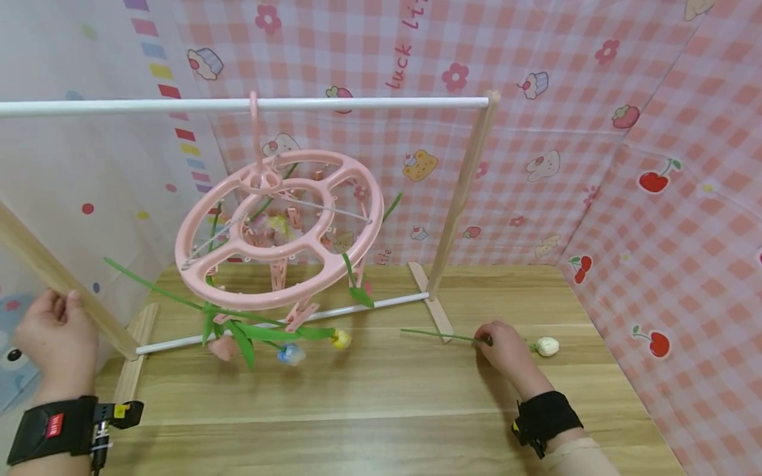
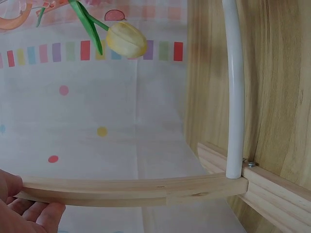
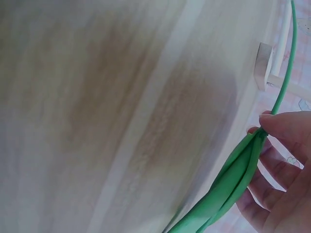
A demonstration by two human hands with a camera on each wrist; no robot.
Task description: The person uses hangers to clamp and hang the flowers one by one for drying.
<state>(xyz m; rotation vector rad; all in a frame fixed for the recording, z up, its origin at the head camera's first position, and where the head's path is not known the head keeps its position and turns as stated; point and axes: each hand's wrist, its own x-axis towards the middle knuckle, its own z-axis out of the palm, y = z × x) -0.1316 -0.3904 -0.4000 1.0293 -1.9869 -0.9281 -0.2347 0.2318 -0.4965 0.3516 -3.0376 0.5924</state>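
My left hand (image 1: 59,334) holds the left wooden post (image 1: 36,254) of a rack; the left wrist view shows thumb and fingers on either side of the post (image 2: 121,190). Low over the table at the right, my right hand (image 1: 506,347) pinches the green stem of a white artificial tulip (image 1: 548,346). In the right wrist view its folded leaves (image 3: 223,189) show below the fingertips. A pink round clip hanger (image 1: 256,302) hangs tilted from the rack's white rod (image 1: 369,103). A pink tulip (image 1: 222,348), a blue tulip (image 1: 292,354) and a yellow tulip (image 1: 340,339) hang at its near side.
A white lower bar (image 1: 381,304) joins the rack's wooden feet (image 1: 439,318) on the wood-grain table (image 1: 357,423). The right post (image 1: 464,198) stands between the hanger and my right hand. Patterned cloth (image 1: 524,132) surrounds the table's back and sides.
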